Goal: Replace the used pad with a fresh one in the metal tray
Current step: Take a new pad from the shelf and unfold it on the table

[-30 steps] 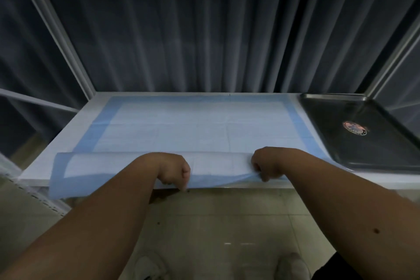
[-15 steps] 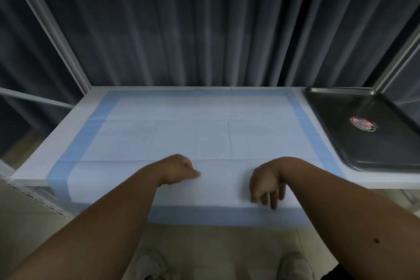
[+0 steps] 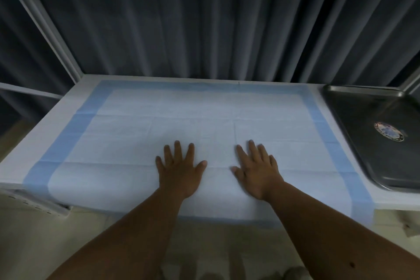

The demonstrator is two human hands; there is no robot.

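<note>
A large white pad with a blue border lies unfolded flat across the white table, its near edge hanging over the table's front. My left hand rests palm down on the pad's near middle, fingers straight and spread. My right hand lies flat on the pad a little to the right, fingers also straight. A metal tray with a round sticker on its floor sits on the table at the right, beside the pad's right border; no pad is inside it.
A dark pleated curtain hangs right behind the table. White frame posts rise at the back left and far right corners. The pale floor and my shoes show below the table's front edge.
Both hands let go of the folded near flap, which dropped open over the table's front edge. The hands then went from curled to flat, palms down on the pad.
</note>
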